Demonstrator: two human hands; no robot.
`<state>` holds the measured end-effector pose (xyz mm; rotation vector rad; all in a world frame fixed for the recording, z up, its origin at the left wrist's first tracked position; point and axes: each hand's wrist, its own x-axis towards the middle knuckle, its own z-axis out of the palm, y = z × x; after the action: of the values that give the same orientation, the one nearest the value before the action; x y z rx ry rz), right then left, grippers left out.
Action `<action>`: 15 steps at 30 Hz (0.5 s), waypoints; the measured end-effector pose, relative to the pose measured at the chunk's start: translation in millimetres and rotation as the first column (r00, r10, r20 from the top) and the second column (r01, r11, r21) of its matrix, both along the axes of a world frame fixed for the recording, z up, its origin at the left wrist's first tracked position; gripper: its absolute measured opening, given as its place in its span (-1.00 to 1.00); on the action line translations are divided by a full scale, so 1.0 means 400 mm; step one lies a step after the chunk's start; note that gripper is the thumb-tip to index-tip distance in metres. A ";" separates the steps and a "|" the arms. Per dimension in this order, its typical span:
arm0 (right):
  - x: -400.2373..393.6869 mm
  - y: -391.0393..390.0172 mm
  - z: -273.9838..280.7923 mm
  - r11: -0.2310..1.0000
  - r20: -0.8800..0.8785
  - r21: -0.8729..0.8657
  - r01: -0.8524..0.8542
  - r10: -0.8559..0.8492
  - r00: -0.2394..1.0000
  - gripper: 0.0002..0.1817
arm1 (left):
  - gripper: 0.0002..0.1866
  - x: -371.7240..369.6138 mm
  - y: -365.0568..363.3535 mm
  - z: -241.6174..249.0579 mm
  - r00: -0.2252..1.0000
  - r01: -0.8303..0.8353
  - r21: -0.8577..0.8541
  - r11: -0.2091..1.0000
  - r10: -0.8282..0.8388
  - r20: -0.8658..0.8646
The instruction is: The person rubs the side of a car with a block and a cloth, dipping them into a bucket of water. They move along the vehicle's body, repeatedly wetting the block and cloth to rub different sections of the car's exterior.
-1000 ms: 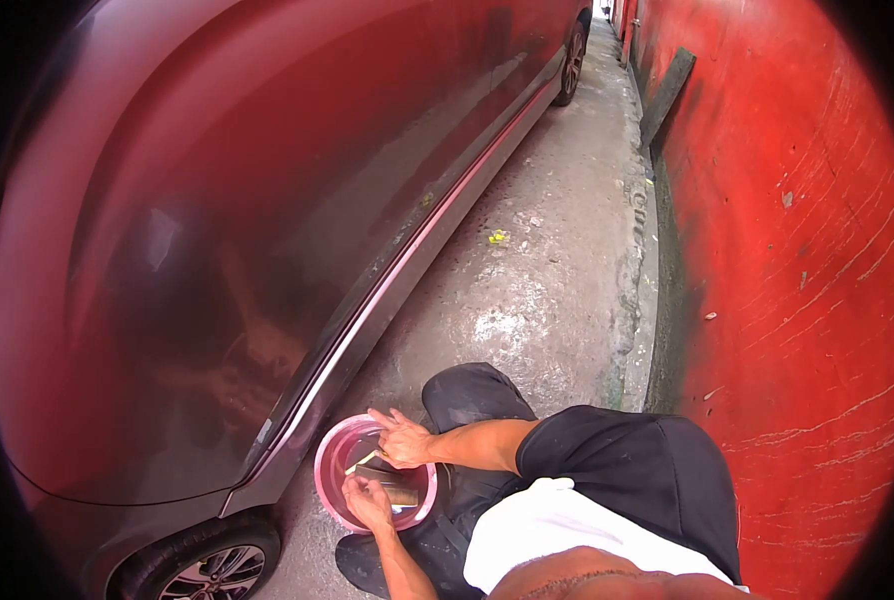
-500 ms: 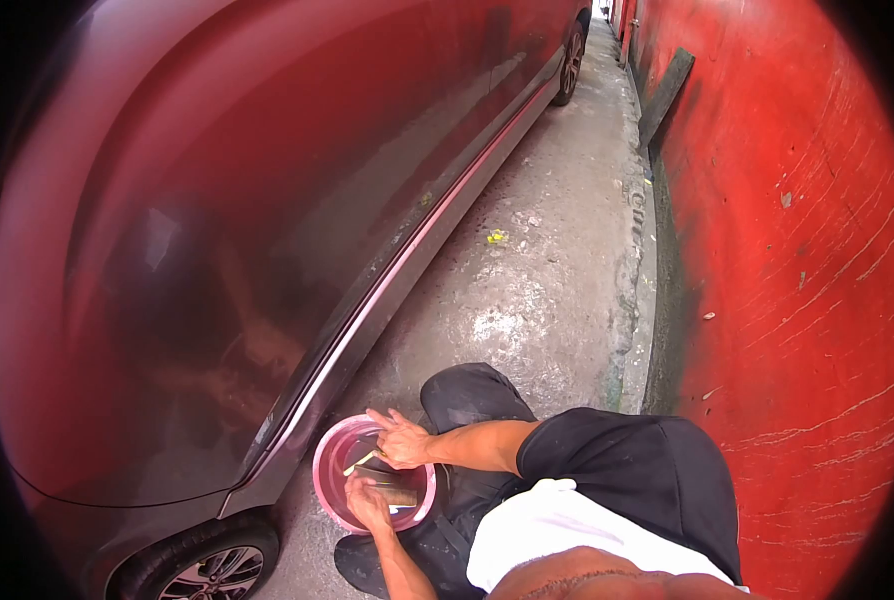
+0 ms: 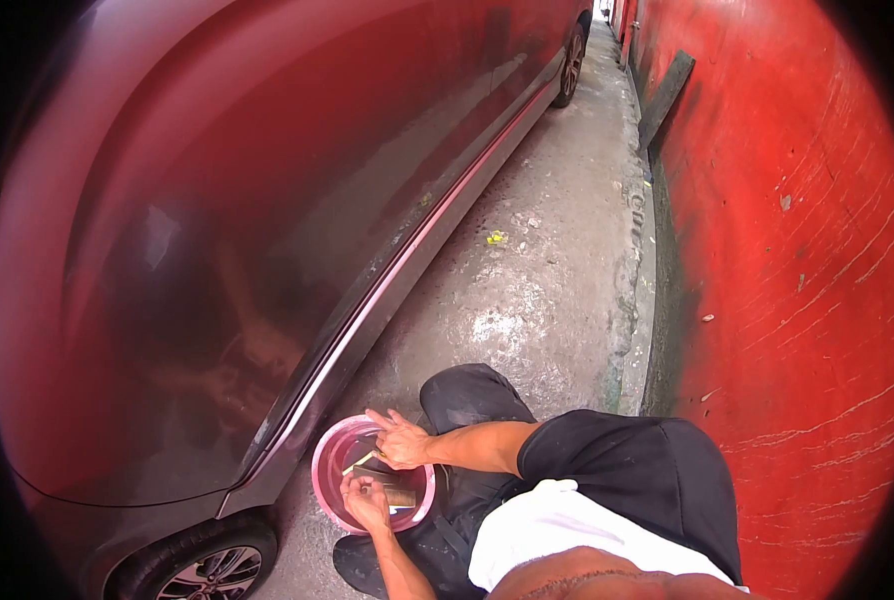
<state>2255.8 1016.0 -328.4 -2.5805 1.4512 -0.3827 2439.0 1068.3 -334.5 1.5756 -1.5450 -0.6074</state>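
Observation:
A pink bucket [image 3: 324, 492] stands on the ground beside the car, with liquid inside. Over its near side is my left hand [image 3: 366, 498], fingers curled and pinched together; I cannot tell what is in them. My right hand [image 3: 403, 441] is at the far right side of the rim, two fingers stretched out, its thumb closed at a flat dark piece with a yellow-green edge [image 3: 358, 464]. Just beneath my left fingers a tan-grey patch [image 3: 401, 494] shows inside the bucket.
A dark, shiny car [image 3: 297, 220] fills the left, its wheel [image 3: 212, 568] below and another wheel [image 3: 572, 62] farther off. A red wall [image 3: 797, 300] runs along the right, with a dark plank [image 3: 666, 100] leaning on it. A yellow scrap [image 3: 497, 237] lies on the concrete.
My left hand has shifted slightly left and up, its fingers curling more. My right hand stays almost where it was.

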 end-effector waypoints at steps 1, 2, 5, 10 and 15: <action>0.000 -0.001 -0.001 1.000 -0.005 0.001 0.000 0.000 1.000 -0.51 | -0.82 0.001 -0.001 -0.005 1.000 0.009 -0.040 0.999 -0.008 0.021; 0.000 -0.001 -0.002 1.000 -0.005 0.001 0.000 0.000 1.000 -0.51 | -0.82 0.003 -0.002 -0.011 1.000 0.009 -0.040 0.999 -0.008 0.020; 0.001 -0.002 -0.005 1.000 -0.005 -0.007 0.003 -0.003 1.000 -0.51 | -0.80 0.005 -0.004 -0.022 0.999 -0.022 -0.048 0.999 0.020 -0.045; -0.001 -0.001 -0.003 1.000 0.003 -0.017 -0.001 0.001 1.000 -0.50 | -0.86 -0.004 -0.003 -0.003 0.993 -0.048 0.023 0.999 0.050 -0.111; -0.003 0.001 0.004 1.000 0.004 -0.001 -0.004 0.004 1.000 -0.50 | -0.86 0.003 0.000 -0.006 0.999 -0.004 -0.013 1.000 0.003 -0.037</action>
<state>2254.6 1016.5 -326.7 -2.5813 1.4439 -0.3881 2440.3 1068.5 -337.0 1.5492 -1.5159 -0.6201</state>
